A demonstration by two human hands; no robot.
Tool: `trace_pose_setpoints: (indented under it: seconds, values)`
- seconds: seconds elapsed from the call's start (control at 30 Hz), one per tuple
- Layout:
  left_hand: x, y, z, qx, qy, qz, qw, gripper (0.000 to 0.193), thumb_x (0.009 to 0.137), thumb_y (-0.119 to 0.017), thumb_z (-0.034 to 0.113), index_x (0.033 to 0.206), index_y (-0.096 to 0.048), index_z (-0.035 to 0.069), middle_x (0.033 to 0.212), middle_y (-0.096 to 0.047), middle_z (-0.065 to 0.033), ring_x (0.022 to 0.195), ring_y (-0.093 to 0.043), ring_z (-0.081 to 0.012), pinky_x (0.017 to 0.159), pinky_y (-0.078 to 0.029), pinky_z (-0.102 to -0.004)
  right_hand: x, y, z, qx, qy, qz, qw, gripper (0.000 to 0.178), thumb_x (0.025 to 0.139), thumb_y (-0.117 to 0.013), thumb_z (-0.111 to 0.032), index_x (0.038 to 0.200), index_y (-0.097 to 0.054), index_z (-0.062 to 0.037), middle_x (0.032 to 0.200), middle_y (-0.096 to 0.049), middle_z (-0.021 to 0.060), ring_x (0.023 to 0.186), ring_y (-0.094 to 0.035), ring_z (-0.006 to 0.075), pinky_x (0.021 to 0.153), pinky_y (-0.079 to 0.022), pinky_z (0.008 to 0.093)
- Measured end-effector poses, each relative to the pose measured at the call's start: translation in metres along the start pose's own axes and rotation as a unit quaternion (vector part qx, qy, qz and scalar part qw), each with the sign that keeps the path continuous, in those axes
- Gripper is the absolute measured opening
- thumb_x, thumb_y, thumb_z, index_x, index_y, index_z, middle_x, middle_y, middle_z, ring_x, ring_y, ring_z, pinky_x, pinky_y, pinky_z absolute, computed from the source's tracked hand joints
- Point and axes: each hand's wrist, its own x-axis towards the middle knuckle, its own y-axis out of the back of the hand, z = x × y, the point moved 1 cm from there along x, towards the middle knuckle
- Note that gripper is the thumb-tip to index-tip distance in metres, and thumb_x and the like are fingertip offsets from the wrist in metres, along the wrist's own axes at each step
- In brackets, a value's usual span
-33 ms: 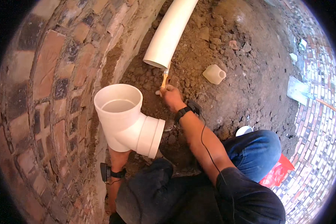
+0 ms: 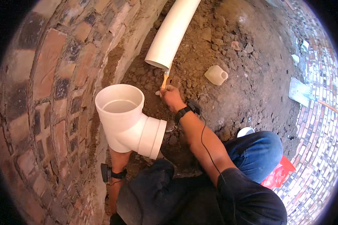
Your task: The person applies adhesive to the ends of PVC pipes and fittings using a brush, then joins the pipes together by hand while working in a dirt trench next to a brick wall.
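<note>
My right hand (image 2: 171, 98) is closed round the wooden handle of a small paintbrush (image 2: 165, 80). The brush's metal band and bristles are at the lower rim of a long white plastic pipe (image 2: 172, 35), where the bristle tips are hard to make out. On the left, a white pipe tee (image 2: 118, 129) is held up by my left hand (image 2: 119, 156), which reaches in under it. One round mouth of the tee faces up, the other points down to the right. The tee hides my left fingers.
A brick wall (image 2: 52, 86) rises close on the left. Loose soil (image 2: 251, 82) carries a small pale plastic bottle (image 2: 216, 75), open at its neck. Farther right lie a shovel (image 2: 299, 91) and a red bag (image 2: 279, 173). A white round thing (image 2: 245, 131) sits by my knee.
</note>
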Motion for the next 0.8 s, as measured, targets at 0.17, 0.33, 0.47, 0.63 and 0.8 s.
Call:
trace_pose_setpoints:
  seconds: [0.17,0.33,0.47,0.63,0.8]
  values:
    - [0.004,-0.007,0.034,-0.044,-0.004,0.039,0.998,0.074,0.073,-0.093,0.02,0.132,-0.055,-0.003,0.127,-0.066,-0.0189,0.115,-0.063,-0.0306,0.097,-0.051,-0.0453,0.011,-0.045,-0.006,0.055,-0.066,0.041,0.995,0.012,0.105,-0.056,-0.01,0.106,-0.06,0.0016,0.089,-0.073,0.0149,0.06,-0.06,0.015,0.053,-0.051,0.0334]
    - [-0.001,-0.003,0.029,-0.125,0.008,0.043,0.991,0.07,0.072,-0.091,0.014,0.13,-0.055,-0.003,0.123,-0.067,-0.0185,0.112,-0.064,-0.0301,0.096,-0.051,-0.043,0.028,-0.08,-0.007,0.093,-0.051,0.008,0.994,0.013,0.105,-0.056,-0.008,0.11,-0.057,0.0045,0.092,-0.073,0.0169,0.063,-0.063,0.0182,0.056,-0.054,0.0336]
    - [-0.007,-0.001,0.019,-0.125,0.034,0.073,0.989,0.064,0.073,-0.09,0.012,0.126,-0.059,-0.003,0.122,-0.067,-0.0185,0.111,-0.065,-0.0296,0.095,-0.052,-0.0432,0.03,-0.099,-0.015,0.123,-0.044,-0.026,0.991,0.014,0.105,-0.054,-0.008,0.109,-0.057,0.0046,0.094,-0.072,0.0163,0.065,-0.063,0.0184,0.058,-0.055,0.0346]
    - [-0.009,0.003,0.028,-0.033,-0.057,0.071,0.995,0.056,0.076,-0.086,0.01,0.125,-0.061,-0.002,0.121,-0.068,-0.019,0.111,-0.065,-0.0311,0.096,-0.051,-0.0442,0.015,-0.108,-0.029,0.131,-0.002,-0.094,0.987,0.018,0.107,-0.051,-0.012,0.105,-0.061,0.0024,0.093,-0.072,0.0123,0.067,-0.061,0.0156,0.063,-0.054,0.0298]
    - [-0.006,0.007,0.039,-0.015,-0.058,0.088,0.994,0.055,0.078,-0.085,0.012,0.126,-0.06,-0.002,0.122,-0.068,-0.0193,0.112,-0.066,-0.0324,0.096,-0.051,-0.0444,-0.005,-0.111,-0.045,0.202,0.0,-0.112,0.973,0.017,0.108,-0.05,-0.015,0.106,-0.059,-0.0002,0.093,-0.07,0.0102,0.067,-0.06,0.0128,0.063,-0.054,0.0291]
